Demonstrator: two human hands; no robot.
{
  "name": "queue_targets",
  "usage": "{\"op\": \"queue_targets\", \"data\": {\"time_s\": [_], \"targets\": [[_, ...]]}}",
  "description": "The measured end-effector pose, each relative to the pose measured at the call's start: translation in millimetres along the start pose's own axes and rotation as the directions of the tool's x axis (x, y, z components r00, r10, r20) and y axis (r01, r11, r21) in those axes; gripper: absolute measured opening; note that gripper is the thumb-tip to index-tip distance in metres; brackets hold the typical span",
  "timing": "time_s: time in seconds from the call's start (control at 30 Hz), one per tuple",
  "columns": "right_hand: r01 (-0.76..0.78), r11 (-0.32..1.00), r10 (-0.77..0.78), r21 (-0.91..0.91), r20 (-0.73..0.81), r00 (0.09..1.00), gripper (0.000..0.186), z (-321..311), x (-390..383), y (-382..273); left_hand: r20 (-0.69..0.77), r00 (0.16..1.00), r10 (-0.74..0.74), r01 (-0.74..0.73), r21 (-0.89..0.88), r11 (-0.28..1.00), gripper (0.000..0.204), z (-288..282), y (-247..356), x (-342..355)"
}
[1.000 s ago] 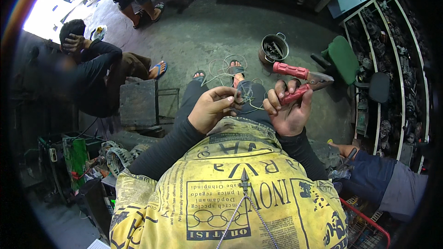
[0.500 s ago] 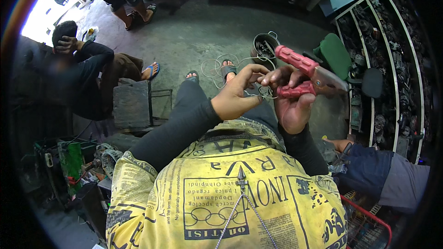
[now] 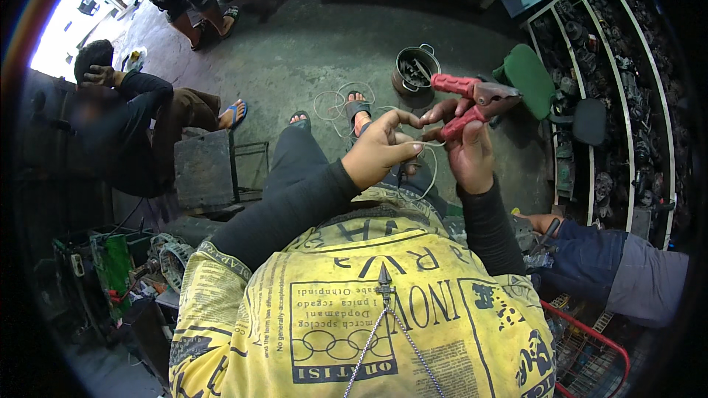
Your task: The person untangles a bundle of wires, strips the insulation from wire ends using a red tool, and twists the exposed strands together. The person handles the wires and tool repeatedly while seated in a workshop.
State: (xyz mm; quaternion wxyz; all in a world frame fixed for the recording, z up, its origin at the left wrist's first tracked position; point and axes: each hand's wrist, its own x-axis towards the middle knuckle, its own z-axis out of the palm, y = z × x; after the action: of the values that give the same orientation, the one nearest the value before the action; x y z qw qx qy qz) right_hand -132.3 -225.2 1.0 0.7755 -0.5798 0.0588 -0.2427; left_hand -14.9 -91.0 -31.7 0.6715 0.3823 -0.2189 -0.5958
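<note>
Fingers (image 3: 441, 111) hold pliers (image 3: 488, 94), wire (image 3: 432, 144); floor (image 3: 295, 51) stretches ahead.

On my distant wearer I see a black-printed yellow shirt (image 3: 339, 302), black sleeves (image 3: 295, 210), a pale chain (image 3: 365, 354) with spearhead pendant (image 3: 385, 286), dark trousers (image 3: 301, 151), dark sandals (image 3: 358, 108).

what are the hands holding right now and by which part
The right hand holds red-handled pliers by the handle nearer the body. The left hand pinches a thin pale cord between thumb and fingers; whether near its end cannot be told.
</note>
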Motion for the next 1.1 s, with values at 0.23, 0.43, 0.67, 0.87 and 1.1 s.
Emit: {"op": "queue_targets", "data": {"time_s": [0.23,0.43,0.67,0.87,1.1], "targets": [[0.098,0.989,-0.078,0.107,-0.174,0.982,0.043,13,-25,56,0.000,0.995,0.099,-0.096,0.263,0.960,0.077,-13,-1,-21],[0.103,0.960,-0.062,0.260,-0.163,0.985,0.045,23,-28,82,0.144,0.858,0.493,-0.374,0.833,0.408,0.047,-2,3,-29],[0.150,0.967,-0.105,0.206,-0.215,0.971,0.047,30,-28,74,0.296,0.741,0.603,-0.400,0.916,0.042,0.037,-1,9,-28],[-0.055,0.909,0.268,0.412,-0.478,0.837,0.043,34,-24,55,0.173,0.754,0.633,-0.289,0.953,0.084,0.050,5,3,-30],[0.032,0.961,0.090,0.273,-0.423,0.902,0.049,34,-25,51,-0.081,0.810,0.581,-0.213,0.882,0.420,0.038,0,-7,-38]]}}
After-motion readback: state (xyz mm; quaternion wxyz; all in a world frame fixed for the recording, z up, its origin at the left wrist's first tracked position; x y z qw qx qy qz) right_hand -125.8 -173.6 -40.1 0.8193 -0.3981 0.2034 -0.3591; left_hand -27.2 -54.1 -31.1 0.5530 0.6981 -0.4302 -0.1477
